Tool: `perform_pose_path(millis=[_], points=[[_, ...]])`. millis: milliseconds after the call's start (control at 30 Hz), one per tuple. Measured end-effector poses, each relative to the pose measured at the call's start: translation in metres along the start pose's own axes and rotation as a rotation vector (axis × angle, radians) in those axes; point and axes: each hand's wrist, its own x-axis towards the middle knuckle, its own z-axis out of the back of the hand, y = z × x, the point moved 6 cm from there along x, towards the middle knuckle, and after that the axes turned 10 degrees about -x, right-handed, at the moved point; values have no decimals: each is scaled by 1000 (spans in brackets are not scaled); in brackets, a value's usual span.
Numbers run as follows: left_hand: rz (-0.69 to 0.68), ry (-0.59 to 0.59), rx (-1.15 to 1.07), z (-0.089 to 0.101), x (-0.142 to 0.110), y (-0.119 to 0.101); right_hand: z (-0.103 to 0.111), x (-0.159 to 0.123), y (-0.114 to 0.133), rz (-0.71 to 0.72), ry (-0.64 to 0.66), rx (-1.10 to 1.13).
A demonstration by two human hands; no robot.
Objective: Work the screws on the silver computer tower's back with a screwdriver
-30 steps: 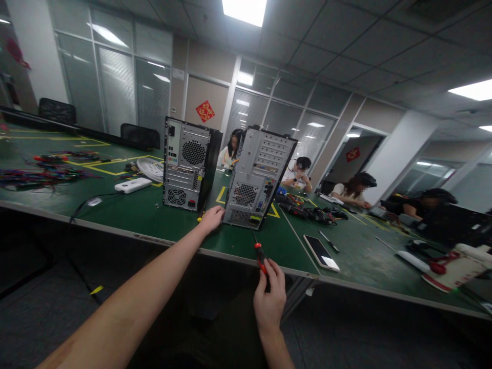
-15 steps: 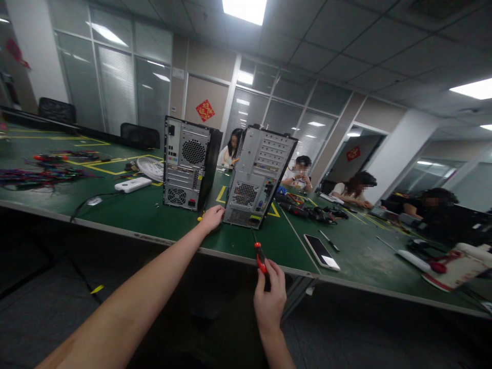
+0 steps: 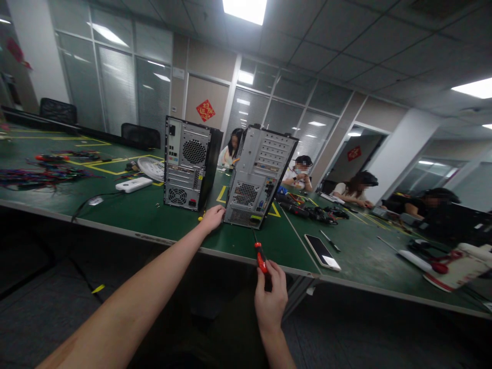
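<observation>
A grey computer tower (image 3: 246, 177) with a black side stands at the table's near part, its back panel facing me. My left hand (image 3: 213, 218) has its fingers curled against the tower's lower left edge, the fingertips partly hidden. In my right hand (image 3: 272, 287) is a red-and-black screwdriver (image 3: 260, 256), its handle end pinched between thumb and fingers. The shaft points up at the tower's bottom rear edge; whether the tip touches a screw is too small to tell. Left of my left hand stands a second computer tower (image 3: 184, 169), and something small and yellow lies by that hand.
Right of the towers, a phone (image 3: 322, 252) and a slim pen-like tool (image 3: 329, 240) lie on the green table (image 3: 161, 225). Cable bundles (image 3: 307, 210) sit behind them. Further left are a white power strip (image 3: 134, 185), a white basket (image 3: 150, 168) and tangled wires (image 3: 38, 177). Several people sit across the table.
The screwdriver handle has turned a little in my right fingers and shows more red. My left hand and both towers stay in place.
</observation>
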Motion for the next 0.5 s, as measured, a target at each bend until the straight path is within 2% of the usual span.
perform_pose_path(millis=[200,367,500], points=[[-21,-6,33,1,-3,-5,0,0,2,27,0,-19],[-10,-8,9,0,-2,-3,-1,1,2,-18,2,29],[2,-8,-11,0,-2,-2,-1,0,3,12,-1,9]])
